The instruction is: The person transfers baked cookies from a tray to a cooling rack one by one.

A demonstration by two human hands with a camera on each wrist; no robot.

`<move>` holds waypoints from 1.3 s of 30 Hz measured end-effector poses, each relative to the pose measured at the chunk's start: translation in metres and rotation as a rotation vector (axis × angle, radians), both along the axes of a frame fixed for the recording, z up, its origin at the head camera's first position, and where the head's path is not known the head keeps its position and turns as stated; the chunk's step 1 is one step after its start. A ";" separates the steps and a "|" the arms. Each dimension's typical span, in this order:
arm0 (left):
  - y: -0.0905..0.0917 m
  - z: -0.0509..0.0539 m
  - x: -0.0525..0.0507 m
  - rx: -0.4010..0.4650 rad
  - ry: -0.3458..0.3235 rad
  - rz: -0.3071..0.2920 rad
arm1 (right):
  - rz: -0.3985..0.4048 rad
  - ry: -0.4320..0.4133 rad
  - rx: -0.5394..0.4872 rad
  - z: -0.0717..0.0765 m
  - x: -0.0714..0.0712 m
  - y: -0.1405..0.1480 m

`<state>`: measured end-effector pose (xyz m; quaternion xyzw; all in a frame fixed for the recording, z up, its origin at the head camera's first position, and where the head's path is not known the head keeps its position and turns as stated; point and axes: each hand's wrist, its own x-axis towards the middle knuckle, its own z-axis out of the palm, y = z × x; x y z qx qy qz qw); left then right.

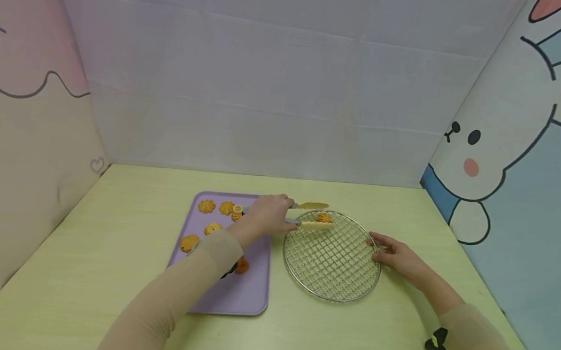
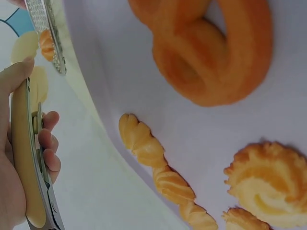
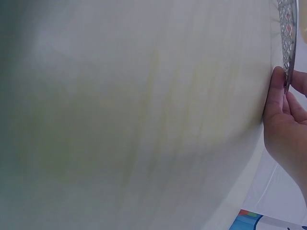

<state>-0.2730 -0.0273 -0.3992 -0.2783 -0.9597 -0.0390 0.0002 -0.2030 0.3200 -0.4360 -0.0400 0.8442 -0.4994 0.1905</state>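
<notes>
Well, the left hand [image 1: 270, 214] has its fingers wrapped round the tongs [image 2: 22, 148], tips apart near a ridged cookie [image 1: 325, 218] on the wire rack [image 1: 332, 274]; the right hand [image 1: 402, 261] pinches its rim. The cookie looks light, crumbly, best squeezed gently by its sides.

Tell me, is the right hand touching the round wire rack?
Touching. The right wrist view shows it: the right hand pinches the round wire rack at its rim, with no gap between them.
</notes>
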 end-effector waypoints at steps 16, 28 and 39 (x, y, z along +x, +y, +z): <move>-0.024 0.026 0.015 0.098 0.001 0.032 | 0.005 -0.007 0.036 0.002 -0.001 0.001; -0.049 0.040 0.035 0.188 0.070 0.033 | 0.016 -0.006 0.004 0.003 -0.001 -0.002; -0.069 0.053 0.057 0.231 0.123 -0.016 | 0.026 -0.006 -0.010 0.003 0.000 -0.002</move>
